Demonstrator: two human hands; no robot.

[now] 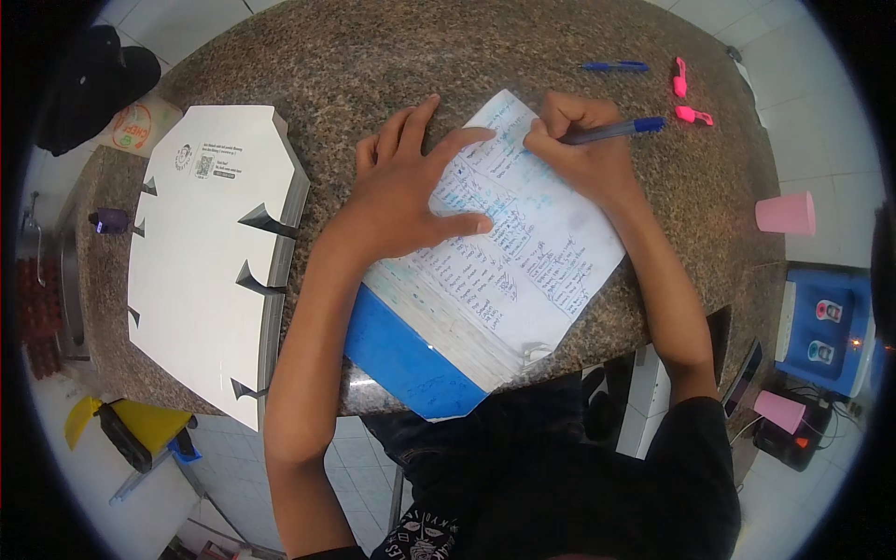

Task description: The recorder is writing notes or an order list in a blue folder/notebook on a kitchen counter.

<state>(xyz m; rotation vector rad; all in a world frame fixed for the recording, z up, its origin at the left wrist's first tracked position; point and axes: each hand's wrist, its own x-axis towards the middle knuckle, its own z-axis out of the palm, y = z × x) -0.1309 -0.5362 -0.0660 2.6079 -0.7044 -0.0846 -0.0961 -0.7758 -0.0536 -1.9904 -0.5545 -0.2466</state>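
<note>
A notebook (560,238) with a blue cover (413,357) lies slanted on the stone counter (336,56). Dense blue handwriting and pale blue stains fill its exposed page. My left hand (392,199) rests with fingers spread, its thumb and index finger on the page and the other fingertips beyond the notebook's left edge. A blue-capped ballpoint pen (623,131) is gripped in my right hand (595,157) over the upper right of the page. The pen's writing tip is hidden behind my fingers.
A stack of white die-cut cardboard sheets (203,259) lies left of my left arm. Beyond my right hand are a second blue pen (616,66) and two pink pieces (680,77). A pink cup (785,213) stands at the right, near a blue water dispenser (826,329). A black cap (98,84) sits upper left.
</note>
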